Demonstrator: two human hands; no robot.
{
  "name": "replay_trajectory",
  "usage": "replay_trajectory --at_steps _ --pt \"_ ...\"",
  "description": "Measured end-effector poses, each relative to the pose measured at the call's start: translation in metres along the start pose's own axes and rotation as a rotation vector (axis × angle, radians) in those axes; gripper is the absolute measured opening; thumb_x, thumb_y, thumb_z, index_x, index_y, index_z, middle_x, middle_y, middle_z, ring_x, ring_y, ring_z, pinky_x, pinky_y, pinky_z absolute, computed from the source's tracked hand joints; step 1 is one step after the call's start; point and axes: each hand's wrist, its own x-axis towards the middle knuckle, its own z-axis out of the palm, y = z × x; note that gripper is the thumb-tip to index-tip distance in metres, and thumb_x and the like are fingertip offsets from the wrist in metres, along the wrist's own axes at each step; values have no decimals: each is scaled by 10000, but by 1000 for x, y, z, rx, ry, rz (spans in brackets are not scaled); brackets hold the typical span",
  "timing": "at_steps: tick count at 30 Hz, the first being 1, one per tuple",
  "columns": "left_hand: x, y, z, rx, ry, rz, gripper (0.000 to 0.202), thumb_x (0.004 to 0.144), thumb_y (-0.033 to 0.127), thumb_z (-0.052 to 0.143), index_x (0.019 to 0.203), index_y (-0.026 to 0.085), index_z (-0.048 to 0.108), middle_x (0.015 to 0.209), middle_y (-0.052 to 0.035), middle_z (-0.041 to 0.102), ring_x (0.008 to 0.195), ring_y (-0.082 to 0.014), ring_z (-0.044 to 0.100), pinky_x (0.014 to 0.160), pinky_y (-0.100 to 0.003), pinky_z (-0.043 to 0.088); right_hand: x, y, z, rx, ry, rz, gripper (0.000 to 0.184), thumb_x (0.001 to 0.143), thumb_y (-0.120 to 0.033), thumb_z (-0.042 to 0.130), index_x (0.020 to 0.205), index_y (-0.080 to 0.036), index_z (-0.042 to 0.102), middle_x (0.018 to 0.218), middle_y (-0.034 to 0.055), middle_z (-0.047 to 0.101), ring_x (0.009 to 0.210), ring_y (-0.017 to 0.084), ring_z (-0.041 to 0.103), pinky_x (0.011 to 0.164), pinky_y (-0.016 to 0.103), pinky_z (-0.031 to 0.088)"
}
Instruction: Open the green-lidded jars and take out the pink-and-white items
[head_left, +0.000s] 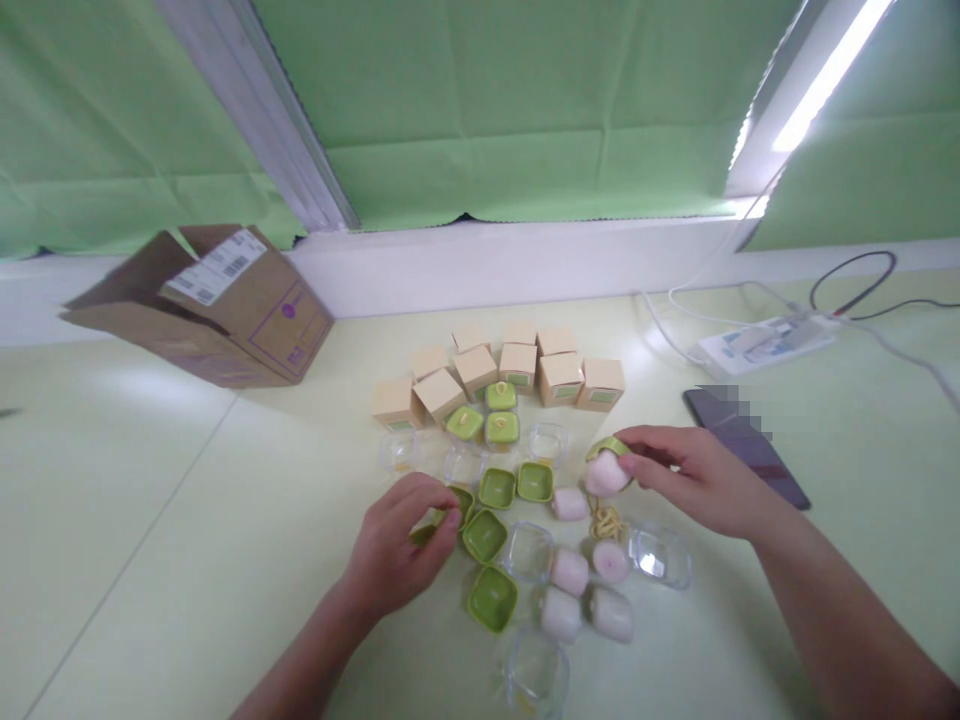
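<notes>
My right hand [694,480] is closed on a green square lid [609,447] with a pale pink rounded block [606,474] against it, held up and tilted. My left hand [405,540] has thumb and fingertips brought together at the rim of another green lid [463,503], partly covered by the fingers. Beside it, several more green lids lie hollow side up, one [493,600] nearest me. Several pale pink blocks [561,614] rest right of these lids. Under my right hand's piece is a bundle of yellow cords [607,521].
Clear plastic cups [529,553] lie among the pieces. Three green-lidded cups [502,428] stand before several small tan boxes [562,379]. An opened cardboard carton [255,310] is at the left. A dark phone [750,450] and a power strip [765,343] with cables lie at the right.
</notes>
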Motion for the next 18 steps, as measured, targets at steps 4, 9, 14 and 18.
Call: replay_trajectory --at_steps 4,9,14,18 --pt "-2 18 9 -163 -108 -32 177 842 173 591 1014 201 622 883 -85 684 807 -195 644 718 -308 545 -4 -20 10 171 -160 -110 293 948 -415 528 1008 -184 698 886 34 713 752 165 622 663 251 479" --pt "-6 37 18 -458 -229 -92 390 888 260 596 1274 229 552 986 -118 668 805 -208 648 680 -321 566 -10 -47 26 292 -303 -185 256 936 -385 551 953 -173 694 741 8 621 668 136 541 625 237 433" --pt "-12 41 25 -642 -278 -129 410 937 326 569 1341 274 517 1120 -131 651 920 -227 659 747 -342 582 -13 -57 37 300 -379 -209 227 940 -337 524 873 -169 661 722 -2 582 670 133 509 624 237 402" --pt "-12 41 25 -655 -305 -192 375 923 394 586 1261 232 597 1070 -139 661 886 -230 656 715 -336 583 -11 -57 42 299 -368 -233 222 949 -319 503 890 -175 663 745 1 601 691 139 519 650 242 407"
